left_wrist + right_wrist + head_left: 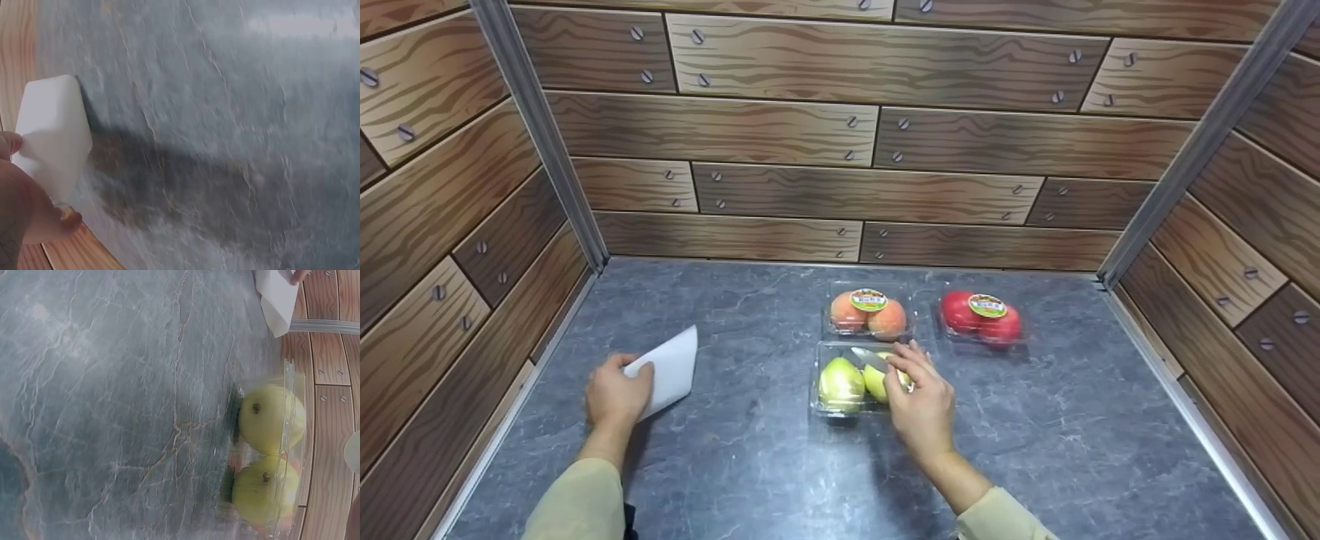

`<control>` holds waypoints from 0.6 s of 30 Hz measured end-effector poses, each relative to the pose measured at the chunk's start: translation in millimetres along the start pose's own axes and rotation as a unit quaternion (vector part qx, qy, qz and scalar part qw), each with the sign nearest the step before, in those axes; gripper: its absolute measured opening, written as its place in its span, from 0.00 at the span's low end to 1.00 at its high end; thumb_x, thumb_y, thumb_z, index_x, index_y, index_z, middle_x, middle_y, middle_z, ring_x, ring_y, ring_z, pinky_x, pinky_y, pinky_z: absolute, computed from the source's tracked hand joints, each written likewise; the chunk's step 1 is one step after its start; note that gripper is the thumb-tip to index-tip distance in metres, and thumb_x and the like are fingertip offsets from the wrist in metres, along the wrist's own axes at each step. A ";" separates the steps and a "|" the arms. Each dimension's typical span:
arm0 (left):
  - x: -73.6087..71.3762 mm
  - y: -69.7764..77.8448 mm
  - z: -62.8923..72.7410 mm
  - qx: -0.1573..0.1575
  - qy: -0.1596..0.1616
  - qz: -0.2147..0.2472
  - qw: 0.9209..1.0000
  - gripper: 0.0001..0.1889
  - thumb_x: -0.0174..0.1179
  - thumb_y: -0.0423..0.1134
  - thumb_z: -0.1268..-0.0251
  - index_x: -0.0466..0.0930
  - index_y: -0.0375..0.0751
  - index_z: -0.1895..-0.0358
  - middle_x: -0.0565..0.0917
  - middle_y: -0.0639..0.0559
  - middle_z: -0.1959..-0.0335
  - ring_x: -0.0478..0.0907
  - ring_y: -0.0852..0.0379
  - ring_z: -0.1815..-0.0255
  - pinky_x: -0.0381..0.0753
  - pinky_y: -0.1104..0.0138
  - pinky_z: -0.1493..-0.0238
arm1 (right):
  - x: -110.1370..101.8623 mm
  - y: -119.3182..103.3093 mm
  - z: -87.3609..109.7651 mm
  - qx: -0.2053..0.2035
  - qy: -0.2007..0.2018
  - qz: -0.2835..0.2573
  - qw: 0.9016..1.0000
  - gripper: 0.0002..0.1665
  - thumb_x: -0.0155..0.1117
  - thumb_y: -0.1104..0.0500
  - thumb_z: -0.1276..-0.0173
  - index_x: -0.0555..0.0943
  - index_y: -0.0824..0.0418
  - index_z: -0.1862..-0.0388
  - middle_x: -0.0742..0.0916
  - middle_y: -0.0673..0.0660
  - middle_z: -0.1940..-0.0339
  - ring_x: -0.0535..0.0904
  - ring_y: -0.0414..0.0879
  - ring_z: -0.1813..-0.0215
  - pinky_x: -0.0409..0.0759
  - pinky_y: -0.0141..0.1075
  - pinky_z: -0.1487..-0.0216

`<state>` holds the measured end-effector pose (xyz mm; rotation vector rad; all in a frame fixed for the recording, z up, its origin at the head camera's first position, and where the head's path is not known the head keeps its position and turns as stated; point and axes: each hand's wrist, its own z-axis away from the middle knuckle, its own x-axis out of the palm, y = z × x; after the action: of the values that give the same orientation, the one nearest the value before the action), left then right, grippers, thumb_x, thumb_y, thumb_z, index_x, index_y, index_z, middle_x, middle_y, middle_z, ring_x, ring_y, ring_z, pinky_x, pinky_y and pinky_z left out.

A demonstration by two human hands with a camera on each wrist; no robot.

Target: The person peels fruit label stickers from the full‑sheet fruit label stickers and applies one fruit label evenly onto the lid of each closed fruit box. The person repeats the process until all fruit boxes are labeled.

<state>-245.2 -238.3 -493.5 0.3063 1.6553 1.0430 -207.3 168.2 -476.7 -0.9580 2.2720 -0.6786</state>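
Observation:
My left hand [619,390] holds a white sheet of paper [671,371] above the left part of the table, thumb on its face. In the left wrist view the same sheet bends a little. My right hand [922,405] pinches a small pale oval sticker [870,358] over a clear plastic box [819,401]. Two yellow-green, apple-like fruits [841,384] sit inside that box. The right wrist view shows the box's side, with the pale back of the sticker [353,451] at the right edge, apart from the lid.
Behind the green fruit stands a clear box of peaches [849,311] bearing an oval label [868,300]. To its right, a similar labelled box holds two red fruits [960,311]. Wood-patterned walls [780,135] enclose the grey marbled table [735,465] at the back and sides.

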 end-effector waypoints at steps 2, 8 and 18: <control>-0.3 -3.8 -0.9 -0.009 0.003 -0.012 1.000 0.25 0.59 0.46 0.27 0.78 0.34 0.35 0.77 0.24 0.37 0.71 0.25 0.34 0.70 0.35 0.35 | -0.9 0.7 0.1 0.005 -0.002 -0.001 1.000 0.09 0.73 0.75 0.39 0.92 0.66 0.62 0.92 0.62 0.50 0.86 0.65 0.38 0.74 0.53 0.28; 1.9 -8.6 -0.6 -0.018 -0.011 -0.031 0.999 0.33 0.59 0.50 0.29 0.70 0.36 0.26 0.72 0.25 0.31 0.66 0.24 0.29 0.67 0.32 0.33 | -1.2 0.5 0.0 0.014 -0.005 -0.002 1.000 0.09 0.73 0.75 0.39 0.92 0.67 0.61 0.92 0.62 0.50 0.85 0.64 0.37 0.73 0.52 0.27; 4.3 0.2 2.2 0.026 -0.008 -0.050 0.998 0.34 0.60 0.49 0.29 0.69 0.31 0.27 0.72 0.27 0.28 0.63 0.24 0.28 0.58 0.30 0.30 | 0.0 1.9 1.1 0.006 -0.006 0.008 1.000 0.09 0.74 0.74 0.40 0.92 0.66 0.61 0.93 0.61 0.50 0.86 0.64 0.38 0.75 0.57 0.29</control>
<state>-244.9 -234.3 -496.1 0.2625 1.6673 0.9220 -207.4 169.1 -478.7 -0.9342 2.2605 -0.6782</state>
